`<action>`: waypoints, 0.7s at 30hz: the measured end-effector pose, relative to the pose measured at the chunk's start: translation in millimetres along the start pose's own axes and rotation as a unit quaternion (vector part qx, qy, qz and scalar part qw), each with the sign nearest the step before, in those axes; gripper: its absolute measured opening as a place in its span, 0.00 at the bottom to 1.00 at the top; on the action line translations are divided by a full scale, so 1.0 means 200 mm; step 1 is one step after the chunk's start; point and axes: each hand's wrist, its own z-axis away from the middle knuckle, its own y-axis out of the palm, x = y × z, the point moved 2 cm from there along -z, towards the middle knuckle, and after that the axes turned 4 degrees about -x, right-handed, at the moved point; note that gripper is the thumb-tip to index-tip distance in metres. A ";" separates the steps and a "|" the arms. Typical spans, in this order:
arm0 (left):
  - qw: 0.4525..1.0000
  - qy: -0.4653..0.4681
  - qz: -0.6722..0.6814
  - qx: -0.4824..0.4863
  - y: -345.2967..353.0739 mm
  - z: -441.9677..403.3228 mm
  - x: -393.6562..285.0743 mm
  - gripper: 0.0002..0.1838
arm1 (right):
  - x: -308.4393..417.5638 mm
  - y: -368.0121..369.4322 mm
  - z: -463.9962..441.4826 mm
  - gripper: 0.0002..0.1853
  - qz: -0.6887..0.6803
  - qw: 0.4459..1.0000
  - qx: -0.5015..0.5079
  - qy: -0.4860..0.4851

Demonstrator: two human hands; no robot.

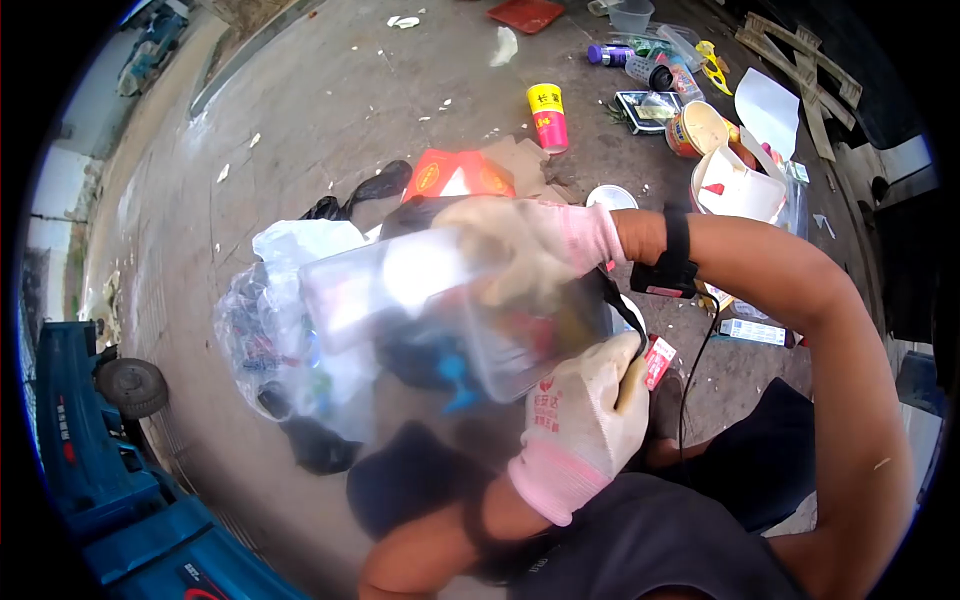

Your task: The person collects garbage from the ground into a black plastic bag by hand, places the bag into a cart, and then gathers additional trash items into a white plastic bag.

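My left hand [588, 408], in a white knit glove with a pink cuff, is closed on the edge of a black plastic bag [622, 304]. My right hand [510, 240], gloved alike and smeared by motion, grips a clear plastic container [375, 285] over the bag. The container is blurred, and the right fingers are partly hidden. Blue and red pieces show blurred beneath it. Left of the container lies crumpled clear plastic wrap [250, 325]. A red box [455, 174] sits just beyond my right hand. By my left fingertips is a small red-and-white packet [658, 362].
A yellow-and-pink paper cup [548, 118] stands ahead on the concrete. At the right lie a paper tub [697, 130], a white carton [740, 185], a purple-capped bottle [610, 54] and wooden slats [800, 75]. A blue wheeled machine [75, 420] borders the left.
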 end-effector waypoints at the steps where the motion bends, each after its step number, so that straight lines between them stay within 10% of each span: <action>1: 1.000 -0.014 -0.020 0.005 -0.01 0.01 0.00 0.05 | -0.05 -0.03 0.04 0.44 0.022 0.999 0.018 0.020; 13: 1.000 -0.017 -0.022 -0.012 -0.02 -0.01 0.03 0.12 | 0.02 -0.08 0.12 0.36 0.213 0.957 0.116 -0.160; 21: 0.999 -0.002 -0.025 -0.025 -0.01 -0.01 0.03 0.12 | 0.10 -0.10 0.14 0.20 0.287 0.942 0.162 -0.062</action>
